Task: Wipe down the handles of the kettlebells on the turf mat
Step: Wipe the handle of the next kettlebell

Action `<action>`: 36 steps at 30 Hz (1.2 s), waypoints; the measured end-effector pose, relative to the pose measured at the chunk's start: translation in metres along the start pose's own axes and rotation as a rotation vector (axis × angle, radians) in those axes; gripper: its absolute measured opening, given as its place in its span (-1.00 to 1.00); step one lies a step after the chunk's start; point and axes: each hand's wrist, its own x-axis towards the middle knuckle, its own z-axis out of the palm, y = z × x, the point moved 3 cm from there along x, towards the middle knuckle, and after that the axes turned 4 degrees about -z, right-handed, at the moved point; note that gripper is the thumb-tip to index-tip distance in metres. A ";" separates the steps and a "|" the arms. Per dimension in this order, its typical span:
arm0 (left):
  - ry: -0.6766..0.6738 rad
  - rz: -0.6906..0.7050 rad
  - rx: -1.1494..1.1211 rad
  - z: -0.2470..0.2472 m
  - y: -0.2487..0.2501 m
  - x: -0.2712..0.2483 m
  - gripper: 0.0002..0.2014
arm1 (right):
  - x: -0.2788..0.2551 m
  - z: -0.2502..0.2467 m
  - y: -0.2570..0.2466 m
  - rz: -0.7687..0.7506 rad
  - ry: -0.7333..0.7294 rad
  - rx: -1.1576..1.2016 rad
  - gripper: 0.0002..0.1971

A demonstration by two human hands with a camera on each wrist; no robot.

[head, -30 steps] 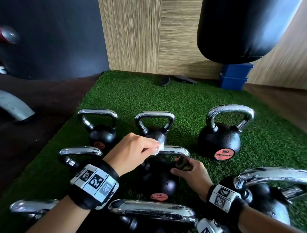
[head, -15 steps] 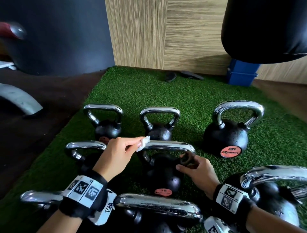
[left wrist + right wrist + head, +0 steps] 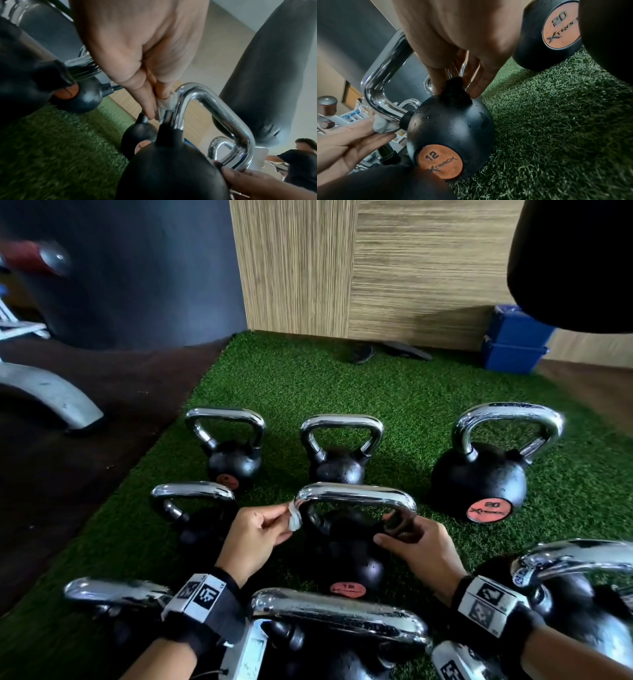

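Note:
Several black kettlebells with chrome handles stand on the green turf mat (image 3: 308, 378). The middle one, marked 12 (image 3: 346, 563) (image 3: 450, 135), has its handle (image 3: 356, 496) (image 3: 214, 108) between my hands. My left hand (image 3: 260, 529) (image 3: 147, 94) pinches a small white wipe (image 3: 294, 517) (image 3: 166, 104) (image 3: 382, 125) against the left bend and leg of that handle. My right hand (image 3: 411, 542) (image 3: 453, 75) grips the right leg of the handle, where it meets the ball.
A 20 kettlebell (image 3: 479, 477) (image 3: 556, 29) stands to the right, two smaller ones (image 3: 236, 460) behind, others close at the front and sides. A black punching bag (image 3: 575, 261) hangs at upper right above blue boxes (image 3: 513, 347). A grey machine foot (image 3: 51, 395) lies left of the mat.
My left hand has slid the wipe from the handle's top bar leftward and down round its left bend. The right hand keeps its hold on the right leg.

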 end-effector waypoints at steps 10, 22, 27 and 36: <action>-0.168 -0.028 0.181 -0.001 -0.012 0.001 -0.60 | -0.003 -0.001 -0.010 0.024 -0.055 0.034 -0.62; -0.025 0.201 0.704 0.023 0.023 0.050 -0.57 | -0.035 -0.019 -0.031 -0.222 -0.192 -0.295 -0.60; -0.184 0.045 0.680 0.049 0.037 0.084 -0.70 | -0.047 0.006 -0.052 -0.376 -0.374 -0.284 -0.70; -0.397 -0.193 0.394 0.055 0.040 0.080 -0.67 | 0.000 0.024 -0.039 -0.180 -0.324 -0.237 -0.20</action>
